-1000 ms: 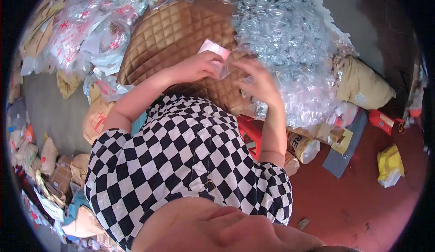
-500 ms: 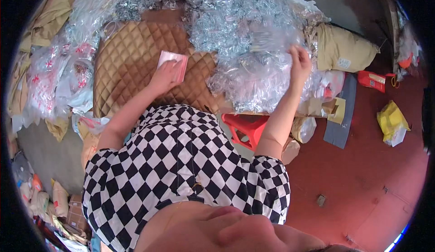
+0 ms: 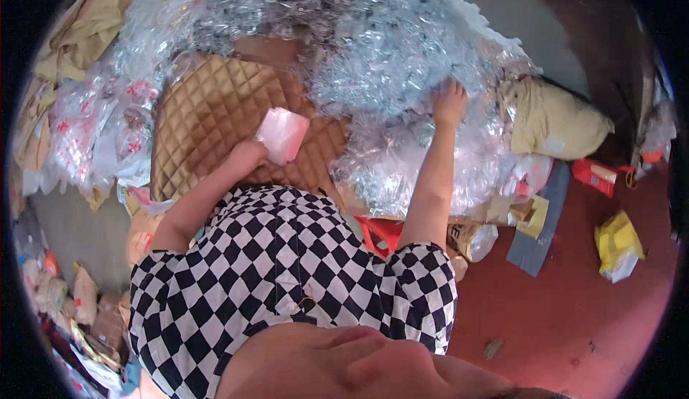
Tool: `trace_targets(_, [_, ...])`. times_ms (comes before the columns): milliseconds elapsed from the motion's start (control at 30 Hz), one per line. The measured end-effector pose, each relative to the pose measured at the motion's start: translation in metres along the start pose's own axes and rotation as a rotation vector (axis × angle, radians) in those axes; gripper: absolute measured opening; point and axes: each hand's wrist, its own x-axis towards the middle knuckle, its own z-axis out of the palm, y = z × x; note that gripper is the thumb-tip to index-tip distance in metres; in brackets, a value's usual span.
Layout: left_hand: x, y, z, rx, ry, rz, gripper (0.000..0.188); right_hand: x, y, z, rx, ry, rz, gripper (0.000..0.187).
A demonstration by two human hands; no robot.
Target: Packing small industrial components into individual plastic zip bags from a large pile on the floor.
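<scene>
A stack of small clear bags with a pink tint (image 3: pixel 284 133) is gripped at its near-left edge by my left hand (image 3: pixel 251 156), over the brown quilted pad (image 3: pixel 208 112). My right hand (image 3: pixel 450 105) reaches out to the right, onto the big heap of small clear plastic packets (image 3: pixel 402 62). Its fingers point down among the packets and are blurred, so whether they pinch one is hidden. Dark little pieces show inside some packets at the back of the heap.
Clear bags with red marks (image 3: pixel 86 126) lie left of the pad. A tan paper sack (image 3: pixel 560 119) sits at the heap's right end. A red stool (image 3: pixel 380 232) stands under the table edge. Yellow and red packages (image 3: pixel 619 245) lie on the red floor.
My right hand has moved left and down onto the packets. My left hand has turned the stack so that more of its face shows. The whole view has shifted slightly.
</scene>
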Motion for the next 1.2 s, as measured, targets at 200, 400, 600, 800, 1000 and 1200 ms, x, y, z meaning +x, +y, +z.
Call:
trace_targets(200, [-0.051, -0.016, -0.032, -0.179, -0.055, -0.092, 0.026, -0.014, 0.013, -0.05, 0.418, 0.088, 0.31, 0.023])
trace_targets(400, [-0.096, -0.031, -0.06, -0.286, 0.203, -0.239, 0.029, 0.028, -0.139, -0.165, 2.291, 0.079, 0.804, 0.039])
trace_targets(600, [-0.08, -0.027, -0.041, -0.454, 0.492, -0.191, 0.02, 0.047, -0.371, -0.195, 1.412, -0.708, 0.016, 0.055])
trace_targets(800, [-0.093, -0.015, -0.065, -0.426, 0.679, -0.158, 0.018, 0.063, -0.553, -0.169, 0.851, -0.677, -0.671, 0.075])
trace_targets(1000, [-0.085, -0.003, -0.05, -0.712, 0.669, -0.328, 0.013, 0.056, -0.534, -0.092, 0.595, -0.239, -0.779, 0.05])
trace_targets(1200, [-0.061, 0.028, -0.068, -0.923, 0.672, -0.351, 0.014, 0.036, -0.411, -0.046, 1.018, -0.168, -0.358, 0.032])
